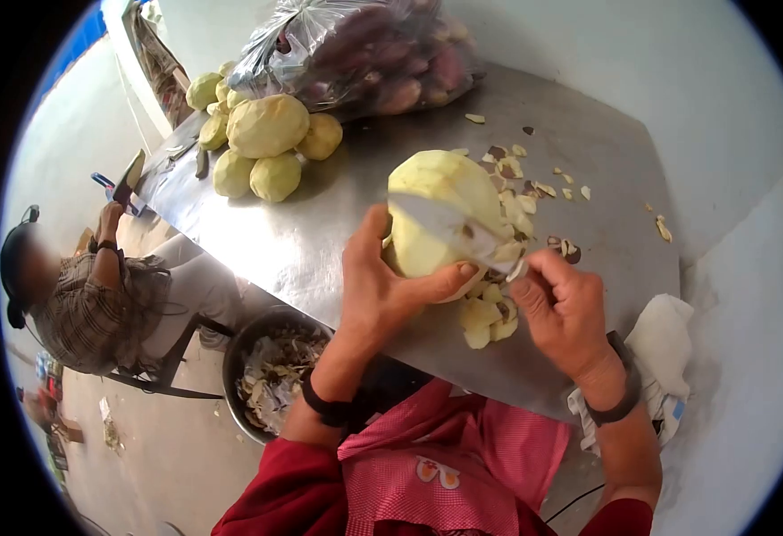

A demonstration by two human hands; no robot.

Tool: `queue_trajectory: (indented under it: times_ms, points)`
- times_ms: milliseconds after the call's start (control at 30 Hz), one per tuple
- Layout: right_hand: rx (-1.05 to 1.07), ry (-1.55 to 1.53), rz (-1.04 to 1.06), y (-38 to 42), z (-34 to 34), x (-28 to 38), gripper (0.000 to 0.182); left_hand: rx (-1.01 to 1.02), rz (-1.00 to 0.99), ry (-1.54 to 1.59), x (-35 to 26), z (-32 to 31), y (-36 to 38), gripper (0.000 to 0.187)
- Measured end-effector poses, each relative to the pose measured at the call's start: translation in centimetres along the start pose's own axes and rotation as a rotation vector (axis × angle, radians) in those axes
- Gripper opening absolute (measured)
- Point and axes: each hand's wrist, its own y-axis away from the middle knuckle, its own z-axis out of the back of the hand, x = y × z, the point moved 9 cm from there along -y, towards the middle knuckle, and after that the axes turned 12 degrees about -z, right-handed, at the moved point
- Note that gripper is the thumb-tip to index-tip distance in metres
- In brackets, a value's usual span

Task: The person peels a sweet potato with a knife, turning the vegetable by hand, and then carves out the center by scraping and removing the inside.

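A large, peeled, pale-yellow vegetable (pixel 449 179) sits above the metal table in front of me. My left hand (pixel 382 281) grips its near left side, with the thumb along the bottom. In my closed right hand (pixel 561 308) is a knife (pixel 440 223), its handle hidden by the fingers. The blade points left and lies across the vegetable's front, slightly blurred. Several thin peelings (pixel 485 317) lie under and beside the vegetable, close to my right hand. Some pieces carry dark skin.
Several peeled yellow vegetables (pixel 268 125) are heaped at the far left of the metal table (pixel 320 237). Behind them rests a clear plastic bag (pixel 364 62) of purple-red produce. A metal basin (pixel 230 393) of peelings stands below. A person (pixel 96 295) sits at left. White cloth (pixel 664 348) lies right.
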Motion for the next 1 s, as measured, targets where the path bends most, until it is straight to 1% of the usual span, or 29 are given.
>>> queue_trajectory:
  times_ms: [33, 100, 133, 200, 267, 300, 433, 500, 600, 733, 800, 833, 900, 933, 1000]
  points:
    - [0.001, 0.048, 0.058, 0.3, -0.3, 0.7, 0.023, -0.004, 0.088, -0.022, 0.3, 0.0, 0.3, 0.064]
    - [-0.006, 0.147, 0.153, 0.6, -0.6, 1.7, 0.022, 0.011, 0.066, 0.004, -0.1, -0.3, 0.1, 0.063]
    - [-0.001, 0.154, 0.151, 0.6, -0.6, 1.8, 0.022, 0.026, 0.044, 0.028, -0.2, -0.5, 0.0, 0.063]
    - [-0.021, 0.200, 0.166, 0.6, -0.4, 2.0, 0.021, 0.037, 0.067, -0.002, 0.3, -0.5, 0.6, 0.062]
    - [-0.004, 0.253, 0.172, 0.4, -0.5, 2.0, 0.021, 0.070, -0.106, -0.216, 0.0, -0.7, 0.8, 0.060]
    - [0.000, 0.291, 0.167, 0.4, -0.5, 1.9, 0.021, 0.040, -0.164, -0.226, -0.5, -0.7, 0.6, 0.060]
    - [-0.016, 0.309, 0.192, 0.4, -0.4, 2.6, 0.022, 0.015, -0.171, -0.283, -0.3, -0.6, 0.1, 0.061]
    - [-0.033, 0.313, 0.212, 0.4, -0.4, 2.6, 0.023, 0.053, -0.305, -0.401, -2.0, -0.9, -0.3, 0.063]
    - [-0.075, 0.340, 0.228, 0.3, -0.3, 2.6, 0.022, 0.001, -0.278, -0.286, -1.1, -0.8, -0.1, 0.064]
    - [-0.118, 0.393, 0.268, 0.6, -0.4, 3.0, 0.022, -0.055, -0.299, -0.275, -1.0, -0.4, 0.0, 0.063]
    - [-0.179, 0.437, 0.300, 0.8, -0.1, 3.5, 0.021, -0.075, -0.414, -0.410, -2.5, 0.0, -0.3, 0.064]
    - [-0.177, 0.437, 0.299, 0.7, 0.0, 3.2, 0.021, -0.075, -0.412, -0.410, -2.6, 0.3, -0.3, 0.064]
    - [-0.267, 0.400, 0.075, -0.3, 1.9, 0.8, 0.019, -0.022, -0.475, -0.464, -3.3, 0.4, -0.1, 0.064]
    - [-0.265, 0.405, 0.071, -0.4, 2.2, 0.6, 0.019, -0.021, -0.471, -0.459, -3.3, 0.5, 0.0, 0.064]
    - [-0.159, 0.244, -0.070, -1.0, 2.3, -0.8, 0.018, -0.002, -0.452, -0.455, -3.2, 0.5, 0.0, 0.064]
